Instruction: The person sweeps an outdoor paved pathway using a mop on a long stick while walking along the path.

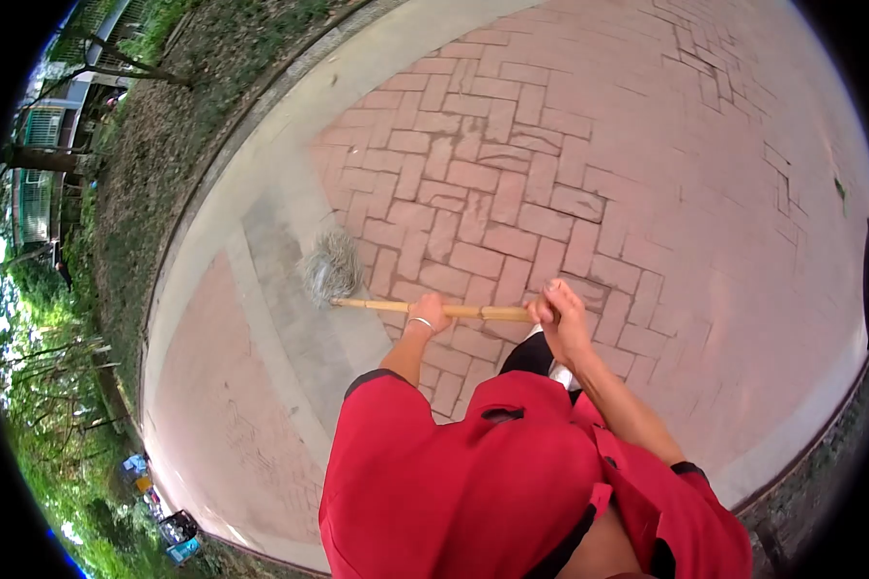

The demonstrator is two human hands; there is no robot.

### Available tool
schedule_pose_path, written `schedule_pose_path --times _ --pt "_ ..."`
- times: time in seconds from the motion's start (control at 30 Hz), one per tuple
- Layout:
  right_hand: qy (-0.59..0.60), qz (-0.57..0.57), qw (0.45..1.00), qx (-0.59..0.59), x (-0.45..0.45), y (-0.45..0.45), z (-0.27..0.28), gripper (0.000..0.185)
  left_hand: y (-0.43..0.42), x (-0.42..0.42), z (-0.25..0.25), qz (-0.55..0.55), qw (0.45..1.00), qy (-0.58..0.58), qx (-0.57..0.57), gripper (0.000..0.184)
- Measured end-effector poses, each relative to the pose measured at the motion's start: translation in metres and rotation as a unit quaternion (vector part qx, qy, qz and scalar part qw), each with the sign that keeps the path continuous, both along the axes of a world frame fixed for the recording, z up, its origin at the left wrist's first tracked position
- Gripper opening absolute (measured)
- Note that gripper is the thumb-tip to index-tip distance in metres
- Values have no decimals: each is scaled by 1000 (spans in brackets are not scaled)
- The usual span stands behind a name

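A mop with a bamboo-like handle (383,305) and a grey stringy head (331,269) lies across the view, its head on the grey paving strip at the left. Around the middle of the handle is my left hand (430,312), closed, with a light band at the wrist. My right hand (558,311) is closed at the handle's right end, fingers curled around it.
Red brick paving (473,212) spreads ahead and to the right. A pale concrete border (198,193) curves beside a planted bed (145,183). Trees, a building and several parked things stand at the far left. My shoe (561,374) shows below the handle.
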State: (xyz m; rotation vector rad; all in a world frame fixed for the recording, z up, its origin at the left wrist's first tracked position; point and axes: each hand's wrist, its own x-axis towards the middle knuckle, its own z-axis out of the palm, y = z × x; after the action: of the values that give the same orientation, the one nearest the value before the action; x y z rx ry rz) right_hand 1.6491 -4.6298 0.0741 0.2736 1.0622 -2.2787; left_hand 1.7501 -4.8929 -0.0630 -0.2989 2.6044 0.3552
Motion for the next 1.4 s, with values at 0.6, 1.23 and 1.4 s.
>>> schedule_pose_path --times 0.6,1.23,1.4 --pt "140 -486 857 96 165 184 153 31 247 -52 82 -354 822 254 366 17" --pt "74 -354 917 170 -11 -104 218 36 0 -209 130 -151 901 297 278 9" --pt "37 -77 978 191 -49 -237 143 33 -203 -130 54 -5 949 278 147 10"
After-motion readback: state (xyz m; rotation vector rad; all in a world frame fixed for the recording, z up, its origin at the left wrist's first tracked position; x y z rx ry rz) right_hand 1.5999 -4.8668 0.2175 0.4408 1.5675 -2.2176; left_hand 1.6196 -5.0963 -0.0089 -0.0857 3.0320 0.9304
